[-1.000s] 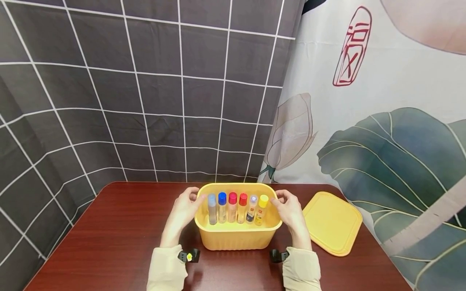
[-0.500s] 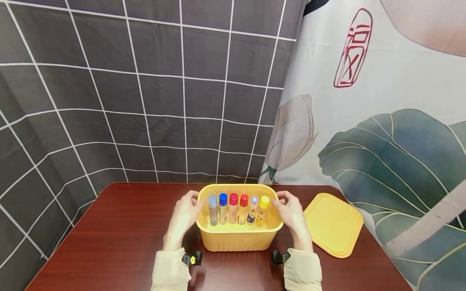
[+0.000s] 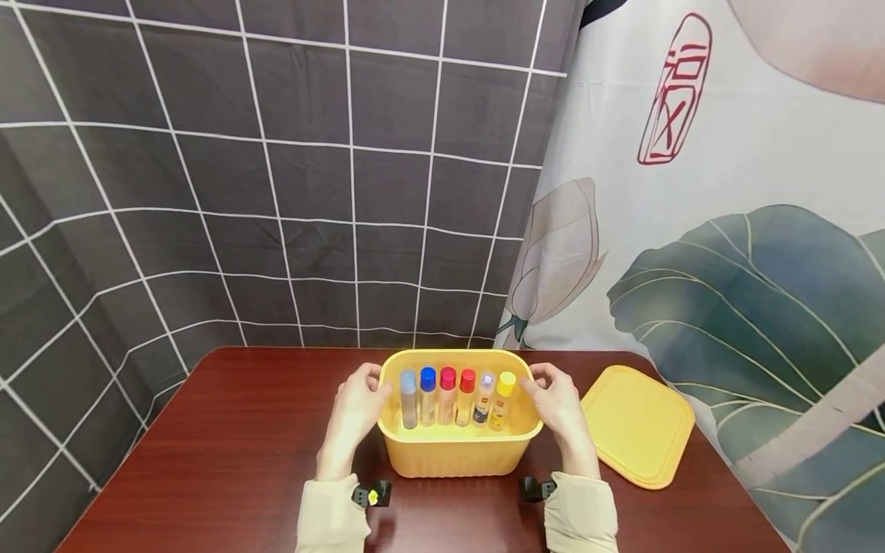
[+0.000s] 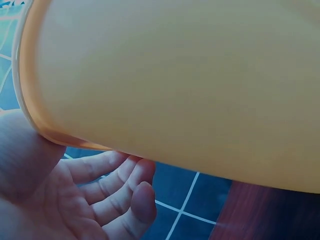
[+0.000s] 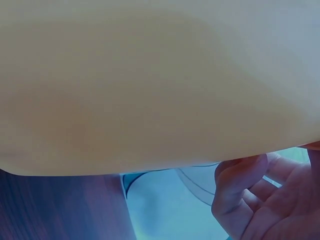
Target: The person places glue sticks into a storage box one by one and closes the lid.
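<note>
A yellow plastic box (image 3: 459, 458) stands on the table with its top open. Inside it, several slim clear tubes with coloured caps stand in a row, from a light-blue-capped tube (image 3: 409, 399) on the left to a yellow-capped tube (image 3: 502, 401) on the right. My left hand (image 3: 351, 412) grips the box's left end, thumb over the rim and fingers outside under it. At the opposite end my right hand (image 3: 560, 405) holds the rim the same way. Both wrist views are mostly filled by the box's wall, with curled fingers (image 4: 117, 192) against its outer side.
A flat yellow lid (image 3: 639, 428) lies on the dark red table (image 3: 242, 445), right of the right hand. Behind the table hangs a dark grid-patterned cloth (image 3: 297, 192). A pale curtain with a leaf print (image 3: 747, 299) hangs at the right.
The head view has shifted slightly, so everything sits a little differently in the frame. Both hands keep their grip on the box's ends, and the tubes keep their row.
</note>
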